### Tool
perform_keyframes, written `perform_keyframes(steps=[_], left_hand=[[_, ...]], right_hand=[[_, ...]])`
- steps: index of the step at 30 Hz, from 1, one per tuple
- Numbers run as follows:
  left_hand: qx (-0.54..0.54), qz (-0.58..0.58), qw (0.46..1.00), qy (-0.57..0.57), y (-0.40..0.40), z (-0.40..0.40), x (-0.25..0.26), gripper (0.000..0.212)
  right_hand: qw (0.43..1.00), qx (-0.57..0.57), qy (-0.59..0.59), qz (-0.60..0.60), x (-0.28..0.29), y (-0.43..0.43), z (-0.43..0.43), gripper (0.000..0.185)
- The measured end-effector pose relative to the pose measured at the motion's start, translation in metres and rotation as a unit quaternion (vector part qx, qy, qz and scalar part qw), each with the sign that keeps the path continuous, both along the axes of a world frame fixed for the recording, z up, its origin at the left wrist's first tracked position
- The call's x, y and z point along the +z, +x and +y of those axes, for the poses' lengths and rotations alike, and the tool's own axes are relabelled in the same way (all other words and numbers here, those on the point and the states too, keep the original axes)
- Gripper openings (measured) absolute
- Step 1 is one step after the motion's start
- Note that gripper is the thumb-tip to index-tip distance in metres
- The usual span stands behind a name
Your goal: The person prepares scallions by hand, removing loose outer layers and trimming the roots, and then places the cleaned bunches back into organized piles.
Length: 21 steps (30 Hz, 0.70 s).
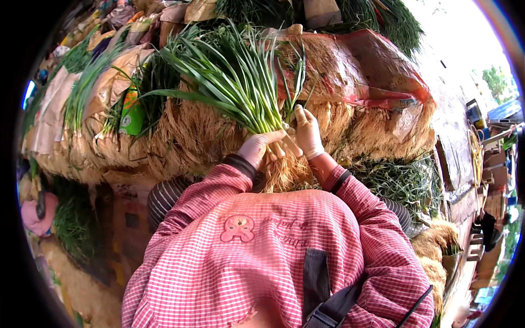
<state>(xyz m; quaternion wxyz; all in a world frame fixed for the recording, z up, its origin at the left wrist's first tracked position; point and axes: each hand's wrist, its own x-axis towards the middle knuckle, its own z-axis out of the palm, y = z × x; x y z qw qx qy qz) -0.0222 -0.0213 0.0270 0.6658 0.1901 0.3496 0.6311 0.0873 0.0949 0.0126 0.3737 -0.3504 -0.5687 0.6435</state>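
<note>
In a pale thin glove, my left hand (260, 148) is closed around the lower stems of a bunch of leafy green plants (254, 98), like leeks or green garlic. The green leaves fan out up and to the left, and the pale stem ends with stringy roots (285, 172) hang below the fist. My right hand (307, 129), gloved too, is just right of the bunch. Its thumb and fingers pinch a smaller leafy stalk (296, 88), whose leaves point upward. Behind both hands rises a stack of similar plants with tan roots (192, 135) facing me.
A woven plastic sack (352, 61) with red edges covers the stack's right part. Brown paper pieces (117, 82) and a green packet (132, 112) lie at left. Loose green leaves (398, 180) are piled at lower right, near more root bundles (434, 242). A pink object (39, 213) is at far left.
</note>
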Motion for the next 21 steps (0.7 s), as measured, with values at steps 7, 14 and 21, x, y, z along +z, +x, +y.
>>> perform_keyframes(steps=[7,14,21], left_hand=[[0.006,-0.03,0.999,0.015,0.001,-0.001,0.007,0.021],[-0.051,-0.027,0.997,0.044,-0.001,-0.01,0.008,0.02],[-0.073,0.087,0.993,-0.018,0.001,-0.013,-0.013,0.02]], right_hand=[[0.974,0.021,-0.163,0.157,0.006,-0.005,-0.001,0.03],[0.896,0.081,-0.201,0.388,0.025,0.025,0.044,0.031],[0.879,0.106,0.34,-0.318,0.065,-0.02,-0.007,0.021]])
